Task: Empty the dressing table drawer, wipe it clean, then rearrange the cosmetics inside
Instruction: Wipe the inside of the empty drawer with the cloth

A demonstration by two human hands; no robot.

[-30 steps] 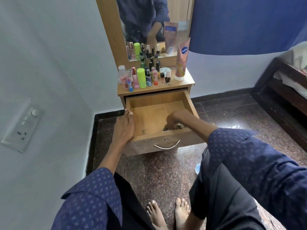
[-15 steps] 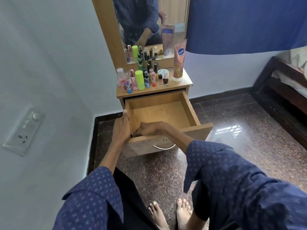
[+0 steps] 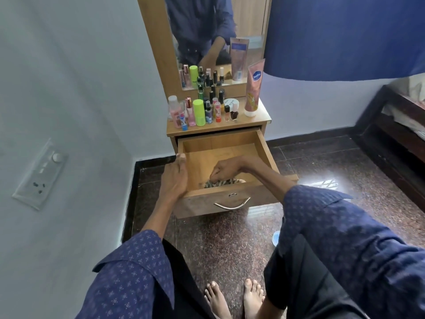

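Note:
The wooden drawer (image 3: 264,148) of the dressing table is pulled out and holds no cosmetics. My right hand (image 3: 226,169) is inside it, closed on a patterned cloth (image 3: 220,182) that presses against the drawer floor near the front wall. My left hand (image 3: 174,178) grips the drawer's left side wall. Several cosmetics stand on the tabletop (image 3: 262,116) above: a clear pink bottle (image 3: 174,110), a lime green bottle (image 3: 199,112), small nail polish bottles (image 3: 234,112), a white jar (image 3: 231,102) and a tall pink lotion tube (image 3: 253,88).
A mirror (image 3: 207,42) rises behind the tabletop. A white wall with a switch plate (image 3: 41,173) stands close on the left. A dark wooden bed frame (image 3: 391,143) is at the right. A small blue and white object (image 3: 275,238) lies on the polished floor by my right knee.
My right hand with the cloth swept from the drawer's front right to the front left, then back toward the middle. My left hand stayed on the drawer's left side.

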